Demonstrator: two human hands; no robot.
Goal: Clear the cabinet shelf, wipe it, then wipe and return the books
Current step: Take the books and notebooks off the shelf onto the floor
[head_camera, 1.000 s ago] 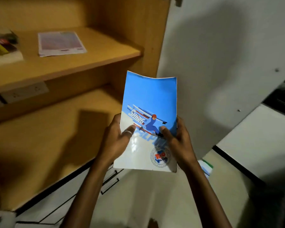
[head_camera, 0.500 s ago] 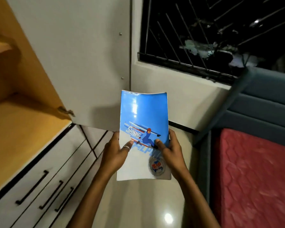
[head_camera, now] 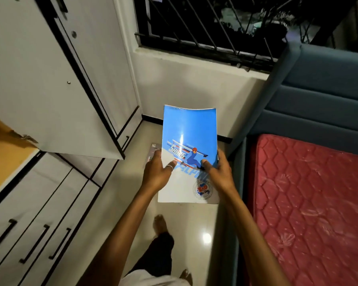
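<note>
A thin blue and white notebook (head_camera: pixel 189 141) with a skier picture is held upright in front of me, its top edge bowed. My left hand (head_camera: pixel 157 172) grips its left edge, thumb across the cover. On the other edge, my right hand (head_camera: pixel 219 174) grips it the same way. Only a corner of the wooden cabinet shelf (head_camera: pixel 2 157) shows at the far left. Another book (head_camera: pixel 152 151) lies on the floor, mostly hidden behind my left hand and the notebook.
The open white cabinet door (head_camera: pixel 50 89) juts out on the left above white drawers (head_camera: pixel 39 213) with black handles. A bed with a red mattress (head_camera: pixel 310 203) and blue headboard (head_camera: pixel 322 93) fills the right. A barred window (head_camera: pixel 205 27) is ahead. Shiny floor (head_camera: pixel 194 234) runs between.
My view has swung right, away from the cabinet shelves toward the window, floor and bed. The notebook stays in both hands, same grip.
</note>
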